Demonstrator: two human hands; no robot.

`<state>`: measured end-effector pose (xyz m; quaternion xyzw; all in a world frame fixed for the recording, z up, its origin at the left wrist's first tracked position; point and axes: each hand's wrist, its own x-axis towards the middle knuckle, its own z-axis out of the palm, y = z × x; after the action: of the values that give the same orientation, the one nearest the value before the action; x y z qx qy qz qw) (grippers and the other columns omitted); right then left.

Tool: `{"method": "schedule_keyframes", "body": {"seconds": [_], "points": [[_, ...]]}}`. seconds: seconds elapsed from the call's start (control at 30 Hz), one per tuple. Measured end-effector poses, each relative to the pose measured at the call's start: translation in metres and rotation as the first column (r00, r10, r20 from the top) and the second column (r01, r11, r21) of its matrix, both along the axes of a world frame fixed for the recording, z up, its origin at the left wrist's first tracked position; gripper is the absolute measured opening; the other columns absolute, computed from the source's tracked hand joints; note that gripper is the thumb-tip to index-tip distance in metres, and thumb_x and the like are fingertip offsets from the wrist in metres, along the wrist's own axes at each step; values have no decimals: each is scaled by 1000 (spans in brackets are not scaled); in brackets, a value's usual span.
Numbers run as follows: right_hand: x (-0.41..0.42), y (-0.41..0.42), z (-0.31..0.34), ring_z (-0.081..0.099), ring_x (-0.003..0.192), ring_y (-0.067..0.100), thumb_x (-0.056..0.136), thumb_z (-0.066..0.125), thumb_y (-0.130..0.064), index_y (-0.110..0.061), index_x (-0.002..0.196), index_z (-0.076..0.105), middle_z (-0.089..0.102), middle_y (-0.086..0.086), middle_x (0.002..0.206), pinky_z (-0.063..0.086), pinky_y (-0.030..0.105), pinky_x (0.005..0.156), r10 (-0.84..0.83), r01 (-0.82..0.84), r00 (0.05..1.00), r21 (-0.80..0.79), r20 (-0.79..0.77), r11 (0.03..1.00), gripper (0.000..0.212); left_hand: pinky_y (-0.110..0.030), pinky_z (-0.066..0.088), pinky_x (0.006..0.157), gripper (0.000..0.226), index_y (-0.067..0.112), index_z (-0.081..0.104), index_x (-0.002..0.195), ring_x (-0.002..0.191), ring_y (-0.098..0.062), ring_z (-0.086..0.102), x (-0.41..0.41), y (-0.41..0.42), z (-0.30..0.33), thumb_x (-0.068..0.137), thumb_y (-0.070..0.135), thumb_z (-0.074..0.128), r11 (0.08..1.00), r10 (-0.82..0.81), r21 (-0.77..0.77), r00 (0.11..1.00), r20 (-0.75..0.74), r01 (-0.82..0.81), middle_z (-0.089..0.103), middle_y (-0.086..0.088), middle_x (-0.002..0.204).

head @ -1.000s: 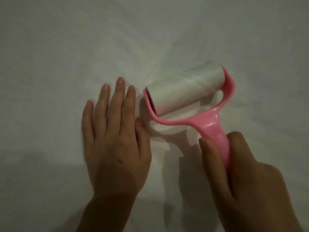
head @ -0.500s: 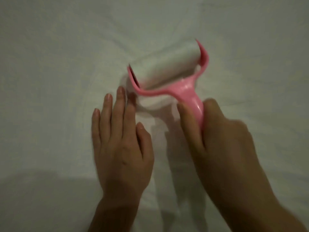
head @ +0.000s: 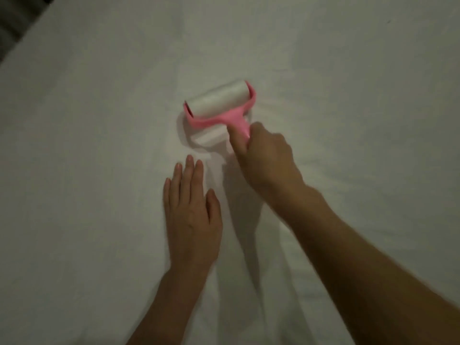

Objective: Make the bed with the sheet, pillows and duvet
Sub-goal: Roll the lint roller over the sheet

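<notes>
Two hands are on the white sheet (head: 99, 145), which covers the bed and fills nearly the whole view. The right hand (head: 266, 155) has its fingers wrapped around the pink handle of the lint roller (head: 219, 105). Compared with a second ago, the roller has travelled away from the person, and the arm is now stretched far forward. The left hand (head: 191, 207) lies flat as before, fingers straight and close together, pressing the cloth just behind the roller. I judge the sheet is being cleaned before pillows and duvet come; neither is in view. Small wrinkles near the roller may catch it. At the top left corner a dark strip (head: 12, 21) shows, perhaps the floor, but it is too dim to tell.
</notes>
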<state>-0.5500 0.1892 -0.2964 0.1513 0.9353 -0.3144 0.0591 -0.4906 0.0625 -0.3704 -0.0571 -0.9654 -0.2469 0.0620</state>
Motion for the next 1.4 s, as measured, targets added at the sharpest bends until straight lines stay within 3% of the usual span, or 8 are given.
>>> {"method": "schedule_keyframes", "body": {"seconds": [0.13,0.47,0.67,0.8,1.0,1.2,1.3,1.4], "points": [[-24,21,26,64,74,30,95,32,-58,-13,92,55,61,8,83,56,49,67,-182,161,978,-189,-100,969,51,-36,14,118,55,7,33,145,142,-18,25,3,-15,13,92,23,31,998,-56,36,998,-3,56,31,-7,153],[5,29,-11,51,71,29,98,32,-52,-12,91,45,49,5,75,36,34,61,-15,2,993,108,118,994,43,-45,23,116,49,6,40,143,142,-25,29,6,-26,-2,98,21,29,979,-100,-185,994,-44,90,35,-10,151],[0,54,42,30,37,10,94,43,-56,-19,67,39,31,-1,57,26,17,39,-259,371,928,-603,267,706,46,-43,22,117,49,6,40,143,143,-22,27,7,-28,-4,98,22,28,994,-91,-65,995,-30,89,33,-8,153],[18,53,30,49,45,16,93,41,-55,-11,77,50,49,3,61,44,30,42,-70,104,981,-181,183,978,48,-42,21,117,50,6,40,143,143,-21,26,7,-28,-5,97,20,28,996,-87,-39,996,-23,86,33,-7,152],[7,37,-2,53,64,24,96,35,-51,-11,89,49,57,6,74,41,32,58,162,-205,960,179,227,962,43,-42,20,117,51,4,40,142,143,-22,27,5,-29,-9,95,19,31,993,-104,-53,994,-34,102,34,-9,152],[1,44,73,41,36,10,95,38,-58,-14,74,47,41,2,59,33,19,37,-131,304,931,-527,340,794,50,-39,20,117,51,4,42,141,140,-24,32,2,-36,8,95,25,33,989,-147,-15,987,57,148,36,-9,151],[48,44,69,62,64,32,94,35,-60,-10,83,51,60,13,73,47,34,53,-61,83,967,-77,247,994,53,-38,27,113,51,3,43,140,136,-25,36,9,-44,19,95,25,34,987,-152,-34,985,77,155,39,-10,149],[102,38,39,61,91,37,95,32,-58,-15,97,45,65,15,96,36,35,65,48,-161,933,295,357,942,45,-45,27,112,51,2,42,140,138,-32,32,36,-51,16,96,26,34,974,-157,-155,985,68,166,36,-13,150]]}}
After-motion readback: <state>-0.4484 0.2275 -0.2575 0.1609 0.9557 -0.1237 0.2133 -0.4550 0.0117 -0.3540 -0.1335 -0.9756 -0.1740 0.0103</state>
